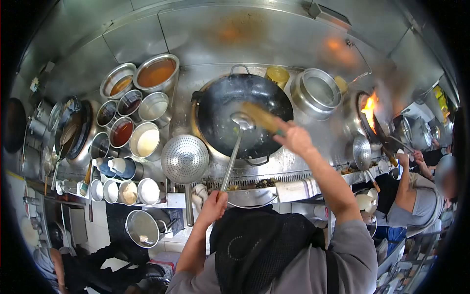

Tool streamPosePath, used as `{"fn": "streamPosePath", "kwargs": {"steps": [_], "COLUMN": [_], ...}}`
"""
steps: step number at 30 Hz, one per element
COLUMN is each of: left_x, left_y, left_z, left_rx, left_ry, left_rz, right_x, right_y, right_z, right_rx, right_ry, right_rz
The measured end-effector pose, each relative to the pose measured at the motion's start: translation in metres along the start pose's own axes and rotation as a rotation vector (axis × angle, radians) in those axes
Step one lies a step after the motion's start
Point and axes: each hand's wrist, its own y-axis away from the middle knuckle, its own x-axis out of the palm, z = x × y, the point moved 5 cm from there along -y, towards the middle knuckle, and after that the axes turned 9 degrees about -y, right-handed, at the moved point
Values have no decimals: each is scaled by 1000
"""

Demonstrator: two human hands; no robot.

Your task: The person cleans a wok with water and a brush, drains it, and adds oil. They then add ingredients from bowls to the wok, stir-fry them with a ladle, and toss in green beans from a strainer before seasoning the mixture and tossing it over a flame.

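Observation:
A large black wok (220, 132) sits on the burner in front of me. My left hand (213, 208) is closed around the end of a long-handled steel ladle (234, 156), whose bowl rests over the middle of the wok. My right hand (296, 139) is closed on a wooden wok brush (262, 117), smeared by motion, reaching over the wok beside the ladle's bowl. Some small bits and a wet sheen show inside the wok. To its left, a round perforated strainer (185, 158) lies with its handle toward me.
At left stand steel bowls of brown liquid (156, 73), several sauce pots (122, 132) and small seasoning tubs (129, 191). A stacked steel pot (317, 93) is behind right. Flames rise from a wok (370, 112) at right, where another person (416, 196) works. A folded cloth (297, 190) lies on the front edge.

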Motion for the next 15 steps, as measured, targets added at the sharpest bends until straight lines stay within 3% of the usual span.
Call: {"fn": "streamPosePath", "kwargs": {"steps": [1,2,3,5,7,10,11,13,14,15], "left_x": [6,10,9,9,6,4,7,-7,-15,-20], "left_y": [4,3,2,3,8,9,7,16,18,12], "left_z": [-5,-11,-11,-11,-18,-11,-2,-10,-22,-18], "left_rx": [-183,-152,-151,-203,-232,-211,-211,57,-75,-78], "left_ry": [270,471,465,796,816,143,143,-823,-791,-786], "left_rz": [146,153,155,268,246,-72,-84,-495,-447,-449], "right_x": [21,45,56,69,91,84,85,84,77,64], "right_y": [4,8,17,17,-15,-55,-64,-70,-76,-78], "right_z": [16,31,53,65,45,4,-7,-24,-26,-28], "right_rx": [-103,-211,-280,-333,-219,46,65,-21,-24,-3], "right_ry": [22,37,54,7,85,-29,18,49,46,85], "right_rz": [58,185,289,265,135,45,90,189,186,162]}}
